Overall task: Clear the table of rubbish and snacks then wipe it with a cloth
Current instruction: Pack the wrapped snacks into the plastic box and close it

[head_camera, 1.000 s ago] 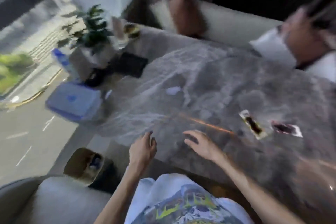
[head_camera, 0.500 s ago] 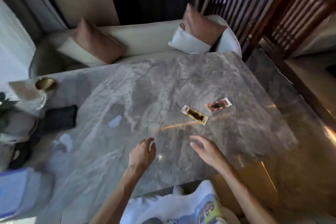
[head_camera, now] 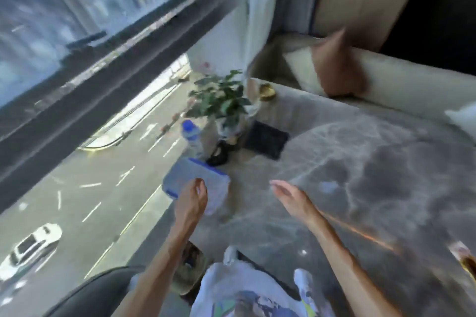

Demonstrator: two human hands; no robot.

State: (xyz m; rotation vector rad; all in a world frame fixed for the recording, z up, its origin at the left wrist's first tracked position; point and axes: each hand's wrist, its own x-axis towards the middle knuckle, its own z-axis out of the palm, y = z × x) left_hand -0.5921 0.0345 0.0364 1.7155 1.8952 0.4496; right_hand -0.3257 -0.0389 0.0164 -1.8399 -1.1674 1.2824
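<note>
The grey marble table fills the right half of the head view. At its left edge by the window lies a pale box with a blue lid. My left hand is over the near side of this box with its fingers loosely curled; the blur hides whether they touch it. My right hand hovers open above the table to the right of the box, palm turned left. A small pale scrap lies on the marble beyond it. A snack wrapper shows at the right edge.
Behind the box stand a blue-capped water bottle, a potted plant, a black flat item and a gold dish. A cream sofa with a brown cushion runs along the far side. The window is at the left.
The view has swung left from the table's middle to the window side. Both hands moved left, and my left hand has come over the blue-lidded box.
</note>
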